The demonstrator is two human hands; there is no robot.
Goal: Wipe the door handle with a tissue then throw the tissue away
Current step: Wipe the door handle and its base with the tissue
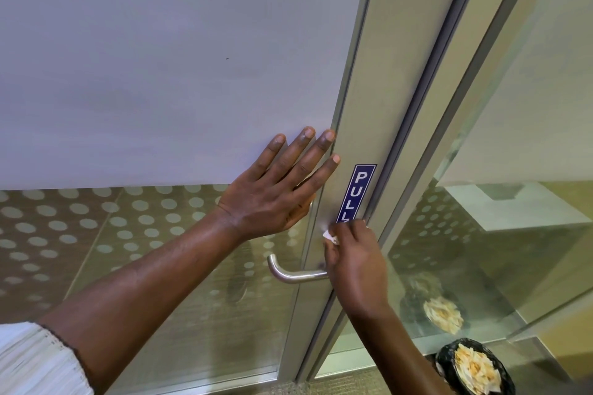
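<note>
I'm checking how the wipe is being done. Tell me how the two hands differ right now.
The left hand is spread open, palm flat against the door's glass; the right hand is curled shut around a white tissue. The left hand holds nothing, while the right presses the tissue on the door frame just above the handle. The left sits higher than the right. Both are bare and touch the door.

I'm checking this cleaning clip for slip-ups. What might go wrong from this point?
1. The right hand presses the tissue on the door frame by the PULL sticker, above the handle; the handle may go unwiped.
2. Only a scrap of tissue shows, so bare fingers could touch the metal.
3. The bin on the floor looks full; the tissue might fall out.
</note>
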